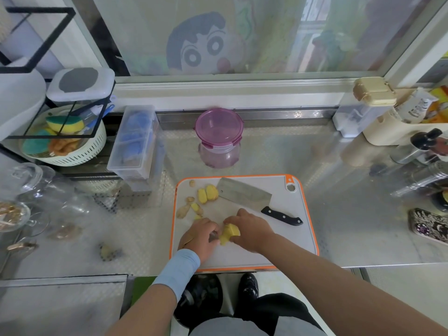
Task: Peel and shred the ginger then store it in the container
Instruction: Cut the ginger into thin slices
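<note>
right hand (249,230): fingers and thumb wrapped round the right end of the ginger chunk (229,234), so it's properly gripped
left hand (200,236): fingers curled in, tips right up against the chunk's left end. There's a small grey bit (213,237) poking out between them, and honestly I can't tell if they're gripping that, the ginger, or nothing
ginger chunk: sits between the two sets of fingertips, low over the cutting board (278,243). Pale yellow, blocky, mostly bare flesh with flat faces. Whether any skin remains on the underside is hidden
peeled pieces (207,194): two bright yellow lumps side by side, well beyond the left fingers, touching each other
unpeeled bits (184,209): tan, knobbly, out past the left knuckles near the board's left edge, with a couple of yellow scraps just beside them
cleaver (244,194): lying flat on the board beyond the right fingers, black handle pointing off toward the right, no hand on it
container (219,139): clear tub with a purple clip lid on, far beyond both hands on the counter (339,214), off the board
sleeve (179,267): light blue, covers the left wrist
scrap on counter (109,251): small brownish bit well off to the left of the left hand, too blurry to name
</note>
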The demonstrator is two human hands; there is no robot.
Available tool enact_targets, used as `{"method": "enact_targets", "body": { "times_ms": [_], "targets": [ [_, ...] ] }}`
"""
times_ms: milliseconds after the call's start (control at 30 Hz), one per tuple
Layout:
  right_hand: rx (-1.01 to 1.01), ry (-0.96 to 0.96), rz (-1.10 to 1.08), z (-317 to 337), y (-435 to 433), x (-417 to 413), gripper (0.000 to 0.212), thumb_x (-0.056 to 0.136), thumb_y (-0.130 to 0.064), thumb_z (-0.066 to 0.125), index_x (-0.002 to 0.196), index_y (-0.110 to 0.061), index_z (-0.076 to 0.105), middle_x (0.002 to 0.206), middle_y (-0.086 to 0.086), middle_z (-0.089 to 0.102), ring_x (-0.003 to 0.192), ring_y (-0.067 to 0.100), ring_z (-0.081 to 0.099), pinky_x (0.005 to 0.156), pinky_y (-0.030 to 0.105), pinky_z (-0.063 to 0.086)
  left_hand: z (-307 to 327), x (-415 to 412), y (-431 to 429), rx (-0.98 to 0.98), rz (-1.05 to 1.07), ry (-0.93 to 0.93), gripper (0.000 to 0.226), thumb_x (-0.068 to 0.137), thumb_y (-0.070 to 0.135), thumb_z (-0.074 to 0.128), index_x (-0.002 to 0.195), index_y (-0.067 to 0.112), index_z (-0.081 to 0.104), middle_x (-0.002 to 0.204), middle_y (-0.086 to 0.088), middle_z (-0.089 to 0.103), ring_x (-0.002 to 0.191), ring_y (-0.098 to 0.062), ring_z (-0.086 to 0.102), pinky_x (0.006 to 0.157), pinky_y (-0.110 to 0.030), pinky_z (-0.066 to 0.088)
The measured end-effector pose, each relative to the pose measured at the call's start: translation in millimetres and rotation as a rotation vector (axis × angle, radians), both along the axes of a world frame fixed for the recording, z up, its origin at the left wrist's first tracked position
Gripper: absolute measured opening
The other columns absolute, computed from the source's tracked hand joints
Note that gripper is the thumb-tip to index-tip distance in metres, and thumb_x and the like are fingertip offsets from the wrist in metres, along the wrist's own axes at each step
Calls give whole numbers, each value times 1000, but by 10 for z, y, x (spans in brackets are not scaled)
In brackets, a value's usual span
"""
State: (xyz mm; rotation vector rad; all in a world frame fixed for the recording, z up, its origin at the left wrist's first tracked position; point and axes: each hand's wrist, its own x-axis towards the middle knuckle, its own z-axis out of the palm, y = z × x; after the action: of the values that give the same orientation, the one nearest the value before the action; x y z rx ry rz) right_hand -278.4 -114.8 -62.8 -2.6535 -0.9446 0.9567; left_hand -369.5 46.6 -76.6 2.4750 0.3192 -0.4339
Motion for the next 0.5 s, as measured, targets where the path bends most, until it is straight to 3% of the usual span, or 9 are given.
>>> {"method": "enact_targets", "body": {
  "times_ms": [133, 233, 367, 500],
  "targets": [
    [6, -19, -15, -22, 17, -18, 49, 92, -43, 60, 139, -38, 48, 126, 2, 44, 113, 30, 55, 88, 38, 46, 70, -26, 5, -137, 238, -28, 12, 83, 23, 66, 79, 34, 61, 85, 16, 60, 80, -5, 56, 71, -20, 44],
    [9, -22, -27, -38, 16, -19, 48, 91, -46, 59, 138, -40, 49, 124, 1, 45, 112, 29, 56, 88, 38, 46, 107, -40, -47, -83, 338, -131, 9, 84, 25, 65, 80, 33, 63, 82, 18, 59, 75, -6, 55, 66, -20, 43],
    [16, -17, -29, -44, 1, -9, 49, 92, -49, 58, 139, -40, 48, 125, 1, 45, 112, 28, 56, 90, 38, 47, 52, -14, -151, 154, 136, -146, 4, 89, 32, 58, 88, 32, 62, 103, 20, 54, 93, -8, 53, 72, -23, 44],
    [18, -9, -21, -33, -1, -10, 51, 91, -48, 59, 140, -39, 47, 128, 2, 45, 115, 29, 55, 93, 39, 46, -52, -92, -190, 168, 3, -136, 6, 87, 27, 58, 87, 28, 64, 110, 20, 54, 100, -9, 51, 73, -27, 48]
  ]
}}
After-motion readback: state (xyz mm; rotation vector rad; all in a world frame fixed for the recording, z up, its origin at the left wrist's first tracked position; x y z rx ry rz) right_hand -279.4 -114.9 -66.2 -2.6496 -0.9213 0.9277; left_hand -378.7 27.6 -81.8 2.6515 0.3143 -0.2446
